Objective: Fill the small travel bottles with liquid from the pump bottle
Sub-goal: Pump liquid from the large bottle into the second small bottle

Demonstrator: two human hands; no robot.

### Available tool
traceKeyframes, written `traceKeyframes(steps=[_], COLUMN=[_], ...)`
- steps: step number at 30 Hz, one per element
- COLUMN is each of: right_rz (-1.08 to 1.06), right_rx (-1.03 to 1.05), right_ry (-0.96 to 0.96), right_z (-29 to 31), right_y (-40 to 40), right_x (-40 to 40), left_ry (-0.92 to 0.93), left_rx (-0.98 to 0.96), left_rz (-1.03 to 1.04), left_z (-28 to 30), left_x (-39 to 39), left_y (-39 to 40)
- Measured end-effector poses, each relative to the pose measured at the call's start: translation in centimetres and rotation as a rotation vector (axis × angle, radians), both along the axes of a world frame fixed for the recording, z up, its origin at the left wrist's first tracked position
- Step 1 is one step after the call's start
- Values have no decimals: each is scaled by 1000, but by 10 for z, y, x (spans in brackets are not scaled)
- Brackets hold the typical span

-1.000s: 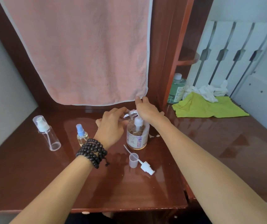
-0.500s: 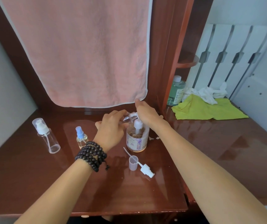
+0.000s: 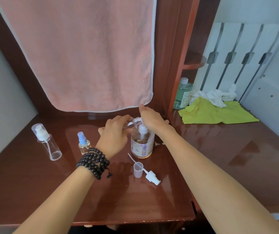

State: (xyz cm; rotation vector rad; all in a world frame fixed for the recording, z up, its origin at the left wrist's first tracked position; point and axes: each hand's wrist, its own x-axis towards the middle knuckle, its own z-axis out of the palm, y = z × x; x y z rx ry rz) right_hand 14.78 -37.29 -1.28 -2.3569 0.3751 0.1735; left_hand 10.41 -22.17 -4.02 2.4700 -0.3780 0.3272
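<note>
The pump bottle [image 3: 141, 146], clear with amber liquid and a flowery label, stands mid-table. My right hand [image 3: 149, 118] lies flat on top of its white pump head. My left hand [image 3: 114, 132] grips a small clear travel bottle [image 3: 134, 121], tilted with its threaded neck at the pump spout. A small spray bottle with a blue cap [image 3: 83, 143] stands to the left. Further left leans an empty clear bottle with a white pump under a cap [image 3: 46, 141]. In front of the pump bottle lie a loose clear cap [image 3: 137, 169] and a detached white sprayer with its tube [image 3: 152, 177].
A pink towel [image 3: 84, 53] hangs behind the brown wooden table [image 3: 135, 205]. To the right stand a green bottle [image 3: 183, 94], a yellow-green cloth [image 3: 216, 113] and a crumpled white cloth [image 3: 217, 96]. A wooden post [image 3: 177, 65] rises just right of my right hand.
Both hands stay at the pump bottle with the small bottle at the spout; only slight shifts of hands and view.
</note>
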Motion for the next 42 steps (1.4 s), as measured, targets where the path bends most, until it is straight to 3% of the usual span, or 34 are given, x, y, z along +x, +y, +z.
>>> traceKeyframes(steps=[15, 35, 42], right_rz=[-21, 16, -46], right_rx=[-72, -22, -19], right_ry=[20, -14, 5], right_z=[-8, 4, -17], right_y=[2, -1, 4], right_x=[1, 1, 1], left_ry=[14, -8, 13], left_rx=[7, 32, 60], left_rz=[11, 8, 22], left_z=[-6, 4, -3], left_x=[-3, -2, -2], left_y=[-2, 0, -5])
